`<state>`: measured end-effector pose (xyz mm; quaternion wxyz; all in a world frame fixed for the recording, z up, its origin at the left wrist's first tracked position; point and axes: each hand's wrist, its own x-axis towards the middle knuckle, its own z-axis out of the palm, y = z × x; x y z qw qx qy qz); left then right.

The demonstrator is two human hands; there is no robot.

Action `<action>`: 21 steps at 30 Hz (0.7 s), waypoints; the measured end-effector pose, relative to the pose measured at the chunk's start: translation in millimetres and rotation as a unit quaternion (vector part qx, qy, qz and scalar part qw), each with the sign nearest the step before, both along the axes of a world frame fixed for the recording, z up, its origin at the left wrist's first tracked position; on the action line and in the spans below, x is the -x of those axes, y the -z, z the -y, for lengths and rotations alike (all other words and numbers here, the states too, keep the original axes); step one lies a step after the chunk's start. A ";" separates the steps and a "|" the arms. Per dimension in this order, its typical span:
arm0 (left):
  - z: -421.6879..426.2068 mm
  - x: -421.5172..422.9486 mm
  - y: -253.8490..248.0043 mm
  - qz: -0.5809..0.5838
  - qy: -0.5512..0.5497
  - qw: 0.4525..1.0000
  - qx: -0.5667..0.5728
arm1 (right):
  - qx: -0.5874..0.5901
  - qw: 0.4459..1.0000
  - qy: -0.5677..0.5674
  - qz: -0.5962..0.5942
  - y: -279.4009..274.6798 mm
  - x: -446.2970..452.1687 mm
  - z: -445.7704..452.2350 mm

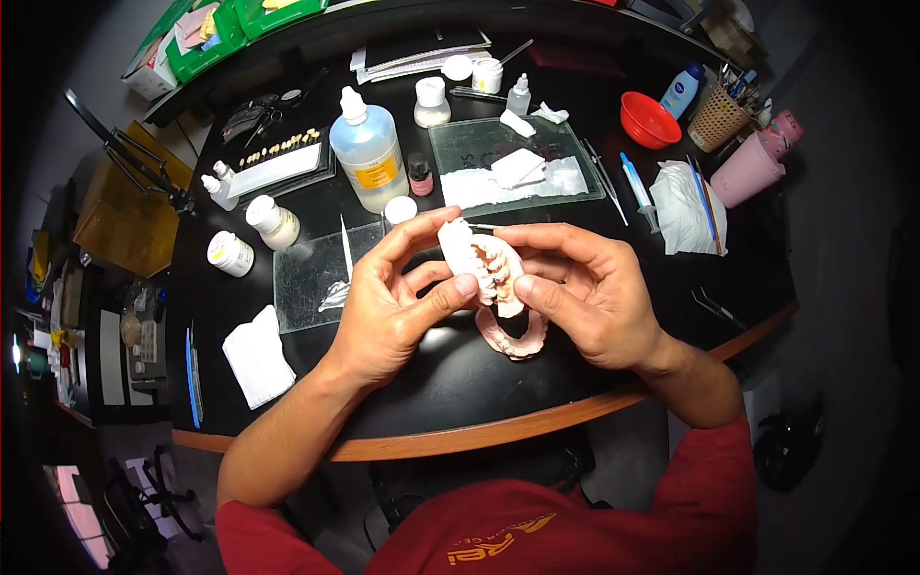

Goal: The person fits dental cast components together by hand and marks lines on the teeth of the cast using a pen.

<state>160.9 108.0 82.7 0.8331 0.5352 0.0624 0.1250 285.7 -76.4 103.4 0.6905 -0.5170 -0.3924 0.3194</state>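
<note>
A person in a red shirt [517, 527] is sitting at a black table [431, 383], whose wood-coloured edge [498, 429] is curving between the body and the fingers. Just beneath the fingers, a U-shaped cast [513, 337] is lying on the glossy surface. Above it, the left hand [393, 307] and the right hand [599, 297] are grasping a pale dental cast [487, 268] from either side, both thumbs pressing its near face and the other fingers curling behind.

Left of the fingers, a folded white cloth [259, 357] is lying near the table's side, and a glass slab [307, 287] is reaching partly behind the left hand. Right of the fingers, tweezers [714, 309] are resting near the edge.

Beyond the fingertips, a large bottle [372, 158] with a yellow label is standing beside a tiny dark one [421, 173], while a second glass slab [460, 144] is bearing white paper [565, 178]. Farther right, a syringe [636, 190], a white wad [678, 216] and a red bowl [651, 120] are sitting.

Past the table's far side, green bins [206, 56] are holding packets; far left, another dark worktop [91, 359] is standing in the dim room.
</note>
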 end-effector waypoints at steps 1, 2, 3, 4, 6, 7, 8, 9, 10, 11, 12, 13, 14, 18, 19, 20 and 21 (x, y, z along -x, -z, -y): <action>-0.1 -0.1 -0.1 0.000 -0.002 1.000 -0.005 | 0.006 1.000 0.000 -0.008 -0.5 0.1 0.4; 0.2 -0.1 -0.3 0.003 -0.001 1.000 -0.008 | 0.011 1.000 0.000 -0.016 -0.6 0.0 0.9; 0.8 0.0 -0.5 0.005 0.000 1.000 -0.012 | 0.012 1.000 0.008 -0.004 -0.5 -0.4 1.2; 1.4 -0.1 -0.9 0.007 0.002 1.000 -0.015 | 0.012 1.000 0.016 0.009 -0.5 -1.6 1.0; 2.6 -0.6 -3.3 0.010 -0.001 1.000 -0.017 | 0.018 0.999 0.029 0.035 -1.1 -4.7 0.6; 3.4 0.1 -3.3 0.009 -0.003 1.000 -0.017 | 0.024 0.998 0.034 0.045 -1.1 -5.5 1.2; 3.4 0.3 -2.2 0.012 -0.002 1.000 -0.022 | 0.031 0.997 0.038 0.056 -0.9 -5.8 1.7; 2.3 -0.5 -1.6 0.015 -0.002 1.000 -0.027 | 0.028 0.997 0.045 0.055 2.1 -6.4 1.2; 2.0 -0.2 -1.2 0.017 -0.001 0.999 -0.033 | 0.032 0.997 0.047 0.051 2.0 -5.2 1.1; 2.0 -0.3 -2.0 0.015 -0.002 0.999 -0.032 | 0.034 0.997 0.048 0.048 1.1 -4.7 0.5; 2.2 -0.5 -3.2 0.013 -0.003 0.999 -0.031 | 0.037 0.997 0.050 0.047 0.4 -4.8 0.2; 2.6 0.1 -3.8 0.010 -0.003 1.000 -0.029 | 0.033 0.997 0.052 0.047 0.6 -4.5 0.6; 1.8 -0.4 -3.2 0.011 -0.008 0.999 -0.031 | 0.029 0.997 0.054 0.049 0.4 -5.3 0.6; 1.7 -0.4 -3.1 0.016 -0.016 0.999 -0.027 | 0.022 0.997 0.052 0.052 -2.4 -5.3 1.9; 2.1 -0.2 -3.5 0.018 -0.016 0.999 -0.023 | 0.019 0.997 0.053 0.053 -2.6 -5.1 1.7; 1.8 0.0 -3.2 0.019 -0.015 1.000 -0.020 | 0.016 0.997 0.053 0.053 -2.7 -4.8 1.6; 1.3 -0.1 -3.0 0.020 -0.015 1.000 -0.017 | 0.014 0.997 0.054 0.054 -2.7 -4.4 1.6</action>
